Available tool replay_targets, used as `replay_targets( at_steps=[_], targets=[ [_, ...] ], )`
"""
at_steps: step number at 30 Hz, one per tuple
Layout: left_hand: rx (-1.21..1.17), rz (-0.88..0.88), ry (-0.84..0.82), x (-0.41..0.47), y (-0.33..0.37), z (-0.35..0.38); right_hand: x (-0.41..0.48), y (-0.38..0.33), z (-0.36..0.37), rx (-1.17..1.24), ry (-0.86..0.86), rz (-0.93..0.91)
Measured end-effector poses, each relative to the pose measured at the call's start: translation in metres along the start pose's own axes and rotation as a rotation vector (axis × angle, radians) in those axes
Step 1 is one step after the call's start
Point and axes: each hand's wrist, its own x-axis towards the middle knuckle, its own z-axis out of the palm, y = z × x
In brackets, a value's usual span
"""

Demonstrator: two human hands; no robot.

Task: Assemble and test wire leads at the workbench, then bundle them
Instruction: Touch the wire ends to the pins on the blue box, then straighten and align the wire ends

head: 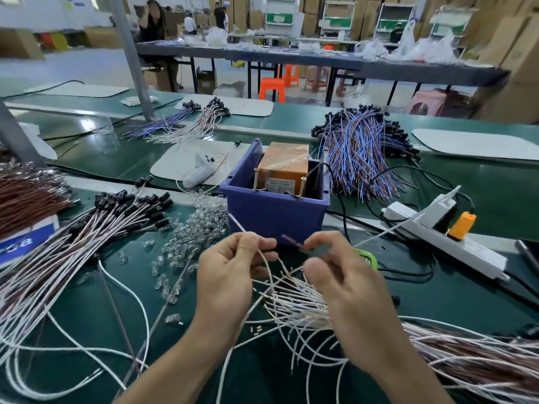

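Pinching: your left hand (230, 269) nips one white lead (236, 224) at the fingertips | right hand (341, 275) clamps a brown lead end (291, 241) just beyond | loose leads (294, 301) under right fingers await assembly | capped leads (125, 208) left of fingers, unbundled; roughly midway, by the look

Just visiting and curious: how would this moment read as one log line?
left hand: pinches white lead | right hand: pinches brownish wire end | blue bin: behind hands

Factory assembly floor, green workbenches (466, 304), heaped wire leads (358, 147), probably stacked cartons (519, 53)
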Motion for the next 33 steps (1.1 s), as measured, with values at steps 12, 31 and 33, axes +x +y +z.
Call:
replay_targets(
  at_steps=[12,31,33],
  targets=[
    [0.578,0.117,0.183,0.048,0.043,-0.016,0.069,-0.028,-0.03,-0.256,0.09,-0.078],
    [0.842,0.461,0.263,0.039,0.011,-0.001,0.091,-0.002,-0.035,-0.234,0.027,-0.054],
    [0.839,0.461,0.27,0.041,0.011,-0.001,0.091,-0.001,-0.035,-0.236,0.048,-0.068]
  ],
)
